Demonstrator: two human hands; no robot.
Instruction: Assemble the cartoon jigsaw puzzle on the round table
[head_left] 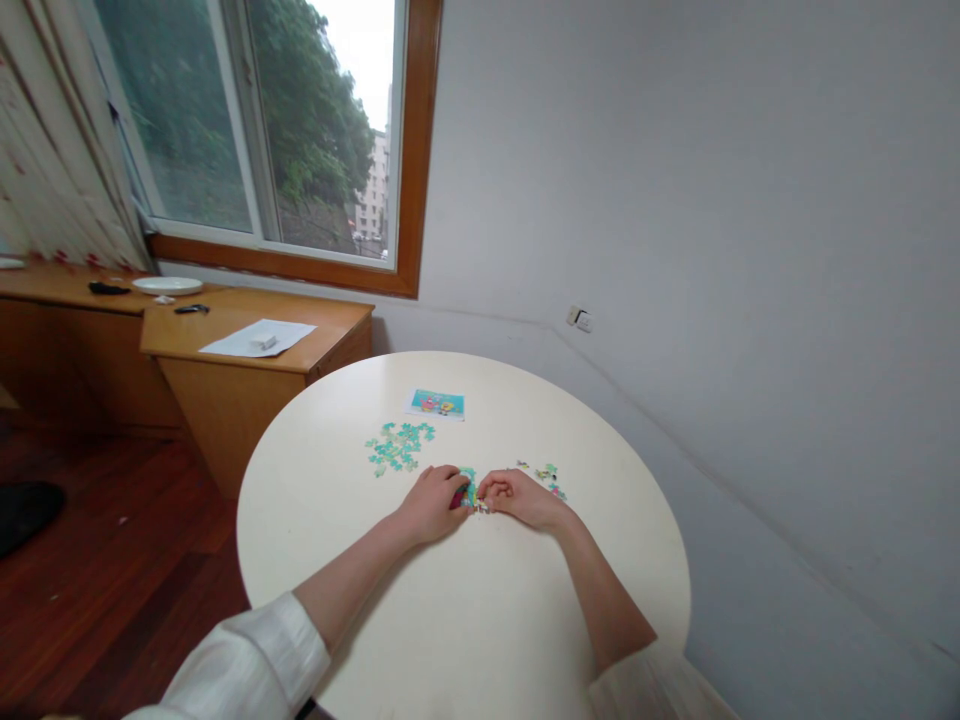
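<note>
Together, left hand and right hand pinch knobbly teal puzzle pieces.

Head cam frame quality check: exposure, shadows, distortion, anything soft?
Head view: daylight from the window, sky patch clipped white; soft, faint shadows beside the forearms on the table, no glare; strong wide-angle bending of window frame and wall edges; left hand and right hand reasonably sharp, but the puzzle pieces between them are too small to resolve.
</note>
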